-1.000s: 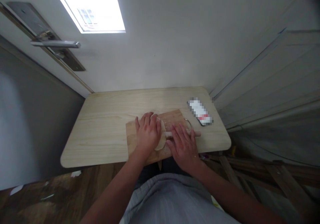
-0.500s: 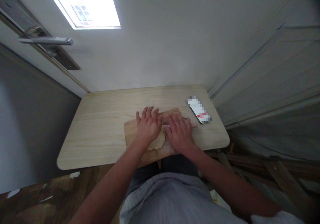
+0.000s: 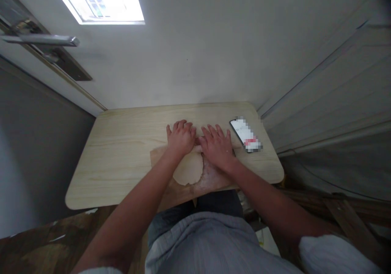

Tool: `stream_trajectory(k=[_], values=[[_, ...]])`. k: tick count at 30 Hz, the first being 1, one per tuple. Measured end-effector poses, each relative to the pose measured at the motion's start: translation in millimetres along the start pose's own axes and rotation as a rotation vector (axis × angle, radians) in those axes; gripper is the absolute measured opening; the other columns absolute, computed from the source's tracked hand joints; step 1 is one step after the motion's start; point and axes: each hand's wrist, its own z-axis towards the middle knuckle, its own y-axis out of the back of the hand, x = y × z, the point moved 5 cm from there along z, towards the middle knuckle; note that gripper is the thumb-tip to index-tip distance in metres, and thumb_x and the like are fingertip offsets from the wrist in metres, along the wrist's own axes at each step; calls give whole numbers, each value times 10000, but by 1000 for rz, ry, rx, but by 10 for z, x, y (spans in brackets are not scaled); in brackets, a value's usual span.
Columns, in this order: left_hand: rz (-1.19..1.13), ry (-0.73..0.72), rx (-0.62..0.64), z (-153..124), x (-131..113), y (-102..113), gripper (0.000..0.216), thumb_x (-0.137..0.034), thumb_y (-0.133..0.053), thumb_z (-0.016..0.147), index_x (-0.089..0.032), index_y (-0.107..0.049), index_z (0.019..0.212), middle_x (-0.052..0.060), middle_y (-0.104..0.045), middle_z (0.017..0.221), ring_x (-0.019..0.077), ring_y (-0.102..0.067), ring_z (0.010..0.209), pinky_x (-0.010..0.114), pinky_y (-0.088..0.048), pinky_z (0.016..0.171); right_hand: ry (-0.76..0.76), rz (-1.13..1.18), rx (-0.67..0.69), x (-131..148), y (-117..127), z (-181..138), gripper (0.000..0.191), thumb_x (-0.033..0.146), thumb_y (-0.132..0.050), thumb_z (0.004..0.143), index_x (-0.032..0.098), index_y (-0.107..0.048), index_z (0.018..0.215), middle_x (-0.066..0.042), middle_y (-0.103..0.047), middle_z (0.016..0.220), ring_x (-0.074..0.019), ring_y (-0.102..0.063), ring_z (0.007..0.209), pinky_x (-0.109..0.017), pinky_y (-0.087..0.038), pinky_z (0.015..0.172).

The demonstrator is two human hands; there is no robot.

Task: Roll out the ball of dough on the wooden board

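Observation:
A flat pale round of dough (image 3: 187, 170) lies on a brown wooden board (image 3: 214, 179) at the near edge of a light wooden table (image 3: 125, 151). Both my hands rest side by side at the far end of the board, beyond the dough. My left hand (image 3: 181, 138) and my right hand (image 3: 217, 144) lie palm down with fingers stretched forward over a thin rolling pin (image 3: 198, 148). Only a short pale piece of the pin shows between them. The dough's near part is uncovered.
A phone (image 3: 246, 135) lies face up on the table just right of my right hand. A white wall stands behind the table, with a door and its metal handle (image 3: 39, 40) at the left. Wooden slats (image 3: 336, 208) lie on the floor at the right.
Both hands have slid away from me across the board, rolling the pin over the dough. The dough, earlier mostly under my hands, now shows flat and wider behind them.

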Motion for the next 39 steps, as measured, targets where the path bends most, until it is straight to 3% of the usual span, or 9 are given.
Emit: stream_trajectory(k=[6,11,20,29,33,39], values=[[32,-1,-57,184,30,20,432,-369,-296,1048,-204,-662,1207,129,-631,1363,311,-547,1259,615,-294,1154,-47,-7,30,-43,-53,250,521,414,-397,1030,242,-464,1517,-78,-443,1596,-357,-326,1485,-660,-183,1191],[28,5,-55,121,13,13,417,-365,-317,1040,-201,-662,1208,131,-631,1364,313,-554,1252,606,-307,1149,-48,-8,27,-34,-45,167,509,396,-392,1033,228,-480,1505,-81,-462,1583,-354,-340,1480,-643,-200,1192],[-5,-38,-57,-511,-141,53,440,-418,-308,1055,-250,-569,1367,100,-559,1489,301,-465,1392,640,-263,1189,45,18,-28,29,46,-491,484,451,-330,1070,197,-574,1402,-115,-533,1522,-335,-389,1455,-598,-234,1180],[-22,-165,5,-1076,-289,149,470,-468,-382,1041,-273,-546,1436,77,-513,1553,310,-381,1476,604,-194,1234,198,89,-61,-32,87,-1144,547,373,-425,1033,164,-418,1539,-121,-486,1561,-294,-376,1483,-566,-185,1228],[-61,-221,30,-1223,-274,134,483,-530,-505,987,-298,-584,1402,87,-520,1547,334,-371,1482,638,-165,1236,204,114,-91,-197,124,-1225,503,356,-508,983,213,-524,1464,-113,-557,1499,-304,-431,1444,-578,-244,1201],[-101,-253,45,-1345,-237,153,332,-432,-496,1014,-329,-648,1291,39,-577,1497,292,-415,1460,639,-173,1237,132,185,-197,-457,220,-1137,249,334,-638,921,254,-714,1144,-79,-672,1338,-315,-499,1363,-572,-281,1179]])
